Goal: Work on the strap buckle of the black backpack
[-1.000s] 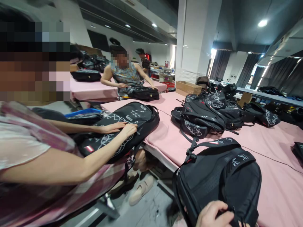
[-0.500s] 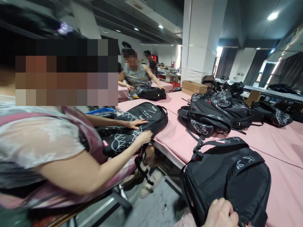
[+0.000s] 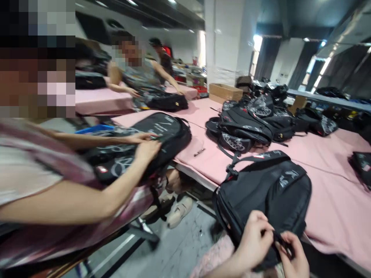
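A black backpack point(image 3: 269, 193) with white scribble print lies back-side up at the near edge of the pink table point(image 3: 327, 185), partly hanging over it toward me. My left hand point(image 3: 255, 239) is closed in a pinch on a black strap at the bag's lower end. My right hand point(image 3: 294, 256) is closed on the same strap point(image 3: 279, 239) just beside it. Both hands sit at the bottom of the view, the right one partly cut off.
A person in a plaid top at my left works both hands on another black backpack point(image 3: 145, 143). A pile of backpacks point(image 3: 252, 123) lies mid-table, a cardboard box point(image 3: 225, 92) behind. Another person sits at a far table. A small dark object point(image 3: 199, 152) lies on the pink cover.
My view has swung left and down. Both my hands have come into view, pinching the strap; earlier only one hand showed at the bag's lower edge. The neighbour's hands shifted on her bag.
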`<state>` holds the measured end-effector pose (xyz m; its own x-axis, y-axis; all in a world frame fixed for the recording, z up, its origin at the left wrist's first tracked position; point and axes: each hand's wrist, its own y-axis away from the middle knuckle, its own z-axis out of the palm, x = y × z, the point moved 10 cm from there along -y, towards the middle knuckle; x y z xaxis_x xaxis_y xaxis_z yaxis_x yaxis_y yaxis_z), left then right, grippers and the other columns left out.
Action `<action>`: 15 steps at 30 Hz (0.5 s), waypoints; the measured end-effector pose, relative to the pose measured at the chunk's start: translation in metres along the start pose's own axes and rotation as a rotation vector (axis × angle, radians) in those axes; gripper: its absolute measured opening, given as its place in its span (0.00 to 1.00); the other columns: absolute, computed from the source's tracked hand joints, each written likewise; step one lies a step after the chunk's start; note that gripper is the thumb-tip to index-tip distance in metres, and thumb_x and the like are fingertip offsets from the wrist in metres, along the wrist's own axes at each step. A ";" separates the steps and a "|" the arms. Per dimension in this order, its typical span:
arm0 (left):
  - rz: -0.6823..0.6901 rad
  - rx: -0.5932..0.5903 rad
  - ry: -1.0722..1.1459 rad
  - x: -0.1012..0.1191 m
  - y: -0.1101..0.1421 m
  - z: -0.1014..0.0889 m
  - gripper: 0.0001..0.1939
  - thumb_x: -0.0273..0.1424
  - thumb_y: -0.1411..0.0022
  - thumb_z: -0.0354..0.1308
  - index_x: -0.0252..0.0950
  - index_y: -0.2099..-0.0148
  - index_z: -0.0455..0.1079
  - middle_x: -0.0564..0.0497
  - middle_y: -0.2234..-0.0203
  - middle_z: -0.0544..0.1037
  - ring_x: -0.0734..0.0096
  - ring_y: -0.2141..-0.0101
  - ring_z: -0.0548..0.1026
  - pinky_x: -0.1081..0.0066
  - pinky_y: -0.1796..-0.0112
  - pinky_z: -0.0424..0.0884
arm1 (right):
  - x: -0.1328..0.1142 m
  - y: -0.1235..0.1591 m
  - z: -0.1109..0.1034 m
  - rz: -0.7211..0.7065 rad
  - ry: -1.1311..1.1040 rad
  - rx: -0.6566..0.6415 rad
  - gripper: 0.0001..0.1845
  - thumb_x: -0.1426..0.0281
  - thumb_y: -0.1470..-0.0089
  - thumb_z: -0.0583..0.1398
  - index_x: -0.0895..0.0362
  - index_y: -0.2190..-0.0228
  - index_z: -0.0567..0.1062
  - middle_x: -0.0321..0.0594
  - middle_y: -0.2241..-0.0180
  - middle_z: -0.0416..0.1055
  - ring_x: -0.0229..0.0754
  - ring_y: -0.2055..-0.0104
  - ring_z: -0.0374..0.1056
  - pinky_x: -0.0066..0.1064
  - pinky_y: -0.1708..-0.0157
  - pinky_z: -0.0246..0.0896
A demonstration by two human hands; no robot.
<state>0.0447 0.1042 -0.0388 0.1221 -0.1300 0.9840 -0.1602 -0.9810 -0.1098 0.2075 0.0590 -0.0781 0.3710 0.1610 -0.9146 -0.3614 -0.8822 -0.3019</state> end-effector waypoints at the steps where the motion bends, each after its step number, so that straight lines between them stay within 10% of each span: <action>1: -0.096 -0.024 0.105 -0.004 0.001 0.002 0.09 0.23 0.51 0.52 0.35 0.73 0.74 0.45 0.64 0.68 0.64 0.60 0.67 0.67 0.56 0.61 | 0.004 0.000 0.000 0.041 -0.039 -0.016 0.16 0.61 0.58 0.63 0.57 0.69 0.71 0.41 0.70 0.70 0.45 0.65 0.67 0.34 0.64 0.66; 7: -0.367 -0.209 0.525 -0.015 0.000 0.025 0.14 0.38 0.47 0.54 0.32 0.74 0.73 0.46 0.68 0.70 0.61 0.55 0.64 0.68 0.53 0.58 | 0.004 -0.006 -0.003 0.150 -0.150 -0.028 0.10 0.68 0.58 0.64 0.58 0.72 0.70 0.39 0.68 0.66 0.41 0.65 0.65 0.31 0.64 0.64; 15: -0.405 -0.158 0.371 -0.028 0.000 0.022 0.16 0.39 0.63 0.68 0.32 0.76 0.72 0.45 0.59 0.66 0.61 0.54 0.65 0.70 0.56 0.64 | -0.007 -0.004 -0.009 0.208 -0.270 0.103 0.17 0.65 0.60 0.65 0.56 0.67 0.69 0.39 0.67 0.69 0.42 0.64 0.67 0.33 0.63 0.66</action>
<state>0.0627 0.1049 -0.0695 -0.1430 0.3393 0.9297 -0.3203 -0.9047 0.2809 0.2145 0.0571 -0.0685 0.0455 0.1060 -0.9933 -0.4949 -0.8613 -0.1146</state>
